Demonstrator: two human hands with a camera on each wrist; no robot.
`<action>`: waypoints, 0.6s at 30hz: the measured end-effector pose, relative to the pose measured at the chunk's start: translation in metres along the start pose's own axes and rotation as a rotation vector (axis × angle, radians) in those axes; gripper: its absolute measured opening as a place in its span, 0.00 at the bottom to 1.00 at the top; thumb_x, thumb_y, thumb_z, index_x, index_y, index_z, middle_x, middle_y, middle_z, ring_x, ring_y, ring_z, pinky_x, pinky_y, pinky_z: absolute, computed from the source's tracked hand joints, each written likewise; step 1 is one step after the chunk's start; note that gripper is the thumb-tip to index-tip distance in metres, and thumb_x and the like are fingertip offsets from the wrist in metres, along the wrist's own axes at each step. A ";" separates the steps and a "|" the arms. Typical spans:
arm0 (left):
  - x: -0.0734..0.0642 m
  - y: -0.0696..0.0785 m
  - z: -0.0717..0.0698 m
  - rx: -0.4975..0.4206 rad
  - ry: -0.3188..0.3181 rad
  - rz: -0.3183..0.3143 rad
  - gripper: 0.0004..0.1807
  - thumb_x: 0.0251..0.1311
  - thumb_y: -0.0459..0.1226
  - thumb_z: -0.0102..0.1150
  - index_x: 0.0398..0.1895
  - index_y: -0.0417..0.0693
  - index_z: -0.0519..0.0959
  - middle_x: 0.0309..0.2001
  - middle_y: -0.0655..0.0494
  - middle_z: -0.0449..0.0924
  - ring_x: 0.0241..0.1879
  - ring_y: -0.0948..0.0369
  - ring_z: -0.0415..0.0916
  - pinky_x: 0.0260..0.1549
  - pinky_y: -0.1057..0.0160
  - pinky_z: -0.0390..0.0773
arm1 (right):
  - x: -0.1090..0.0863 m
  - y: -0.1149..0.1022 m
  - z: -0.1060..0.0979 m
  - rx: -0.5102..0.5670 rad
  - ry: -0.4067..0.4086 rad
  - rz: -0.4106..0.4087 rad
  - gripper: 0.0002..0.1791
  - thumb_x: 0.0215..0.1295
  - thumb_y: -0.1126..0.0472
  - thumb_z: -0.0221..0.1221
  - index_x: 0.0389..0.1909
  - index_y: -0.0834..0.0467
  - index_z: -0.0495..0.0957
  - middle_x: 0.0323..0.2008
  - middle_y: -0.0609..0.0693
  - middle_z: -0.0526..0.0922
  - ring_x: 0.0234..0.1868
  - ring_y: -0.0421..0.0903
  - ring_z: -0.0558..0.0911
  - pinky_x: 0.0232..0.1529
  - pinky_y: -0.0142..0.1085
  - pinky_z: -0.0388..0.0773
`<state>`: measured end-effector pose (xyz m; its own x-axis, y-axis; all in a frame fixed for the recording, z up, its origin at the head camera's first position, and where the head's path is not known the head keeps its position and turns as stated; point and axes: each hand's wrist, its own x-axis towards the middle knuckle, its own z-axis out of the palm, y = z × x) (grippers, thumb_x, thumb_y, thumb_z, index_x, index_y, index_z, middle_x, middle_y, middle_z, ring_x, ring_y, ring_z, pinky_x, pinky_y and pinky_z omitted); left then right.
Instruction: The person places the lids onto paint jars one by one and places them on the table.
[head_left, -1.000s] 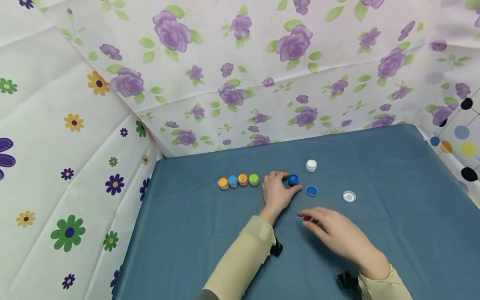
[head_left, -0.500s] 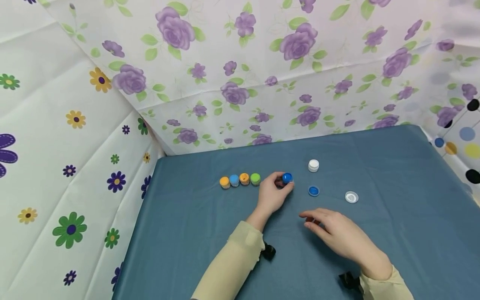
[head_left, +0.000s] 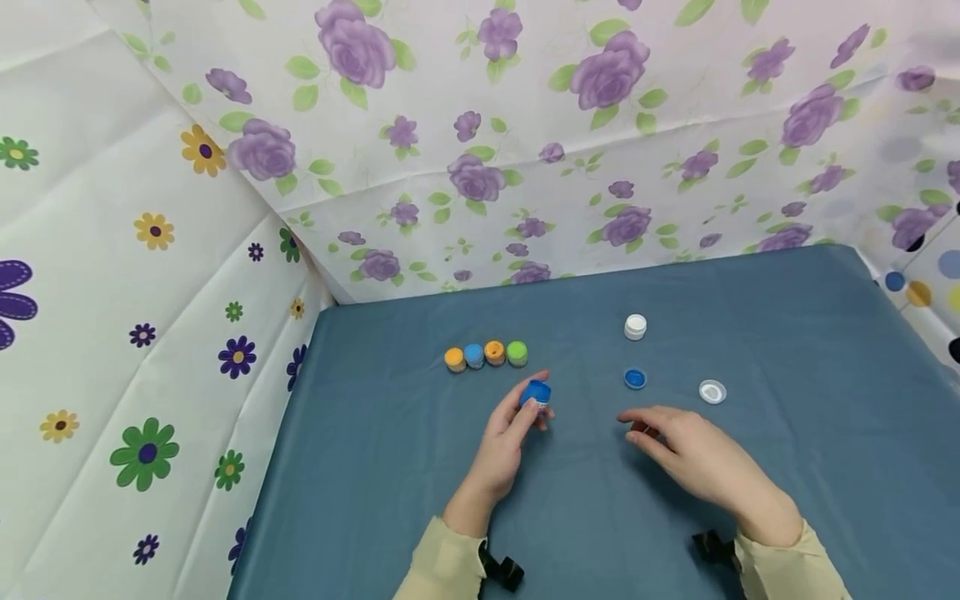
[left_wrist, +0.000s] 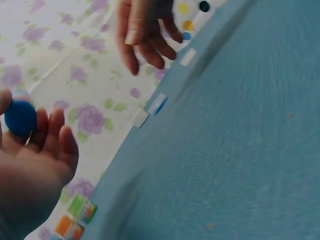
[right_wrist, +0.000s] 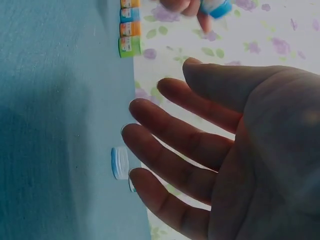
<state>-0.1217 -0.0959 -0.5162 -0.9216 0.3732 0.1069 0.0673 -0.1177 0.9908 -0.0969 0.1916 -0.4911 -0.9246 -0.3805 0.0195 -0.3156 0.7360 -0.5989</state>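
My left hand [head_left: 491,458] holds a small jar of blue paint [head_left: 536,393] above the table, thumb on its near side and fingers behind. In the left wrist view the jar's round blue end [left_wrist: 20,118] faces the camera. My right hand [head_left: 701,458] hovers to the right with relaxed fingers and nothing in them; its palm and spread fingers [right_wrist: 170,155] show in the right wrist view. Beyond that hand lies a blue lid [head_left: 635,378], inner side up. Right of it is a white lid [head_left: 712,392], and a white jar [head_left: 635,327] stands farther back.
A row of several small jars stands left of the middle: an orange-topped jar [head_left: 454,359], a blue one [head_left: 474,356], another orange one [head_left: 494,352] and a green one [head_left: 517,353]. A blue cloth covers the table [head_left: 360,467], and a flowered sheet [head_left: 420,167] hangs behind.
My left hand has taken hold of the blue jar, lifted it and drawn it left and nearer, tilting it. The right hand has stayed nearly still.
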 end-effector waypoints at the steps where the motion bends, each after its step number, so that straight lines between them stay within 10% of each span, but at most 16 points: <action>1: -0.004 -0.001 -0.002 -0.020 -0.016 0.000 0.28 0.88 0.47 0.41 0.83 0.45 0.63 0.49 0.35 0.76 0.47 0.36 0.71 0.54 0.49 0.76 | 0.000 0.000 0.000 0.005 -0.006 0.002 0.16 0.80 0.54 0.63 0.62 0.52 0.85 0.51 0.43 0.88 0.47 0.41 0.84 0.49 0.47 0.83; 10: -0.018 -0.010 -0.009 -0.239 -0.095 -0.020 0.33 0.89 0.51 0.32 0.86 0.44 0.52 0.49 0.51 0.71 0.52 0.50 0.69 0.55 0.54 0.72 | 0.008 0.007 -0.001 0.041 -0.067 0.058 0.17 0.81 0.54 0.62 0.63 0.54 0.85 0.51 0.45 0.88 0.50 0.45 0.86 0.51 0.49 0.83; 18: -0.023 -0.011 -0.009 -0.372 -0.091 -0.036 0.30 0.89 0.51 0.30 0.82 0.44 0.50 0.43 0.52 0.63 0.48 0.55 0.67 0.53 0.55 0.69 | 0.025 0.010 -0.010 -0.011 0.041 0.148 0.21 0.81 0.53 0.62 0.68 0.58 0.81 0.62 0.62 0.82 0.62 0.64 0.81 0.59 0.63 0.78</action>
<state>-0.1042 -0.1113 -0.5300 -0.8818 0.4616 0.0963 -0.1232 -0.4226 0.8979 -0.1253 0.1951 -0.4892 -0.9691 -0.2441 -0.0354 -0.1771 0.7886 -0.5888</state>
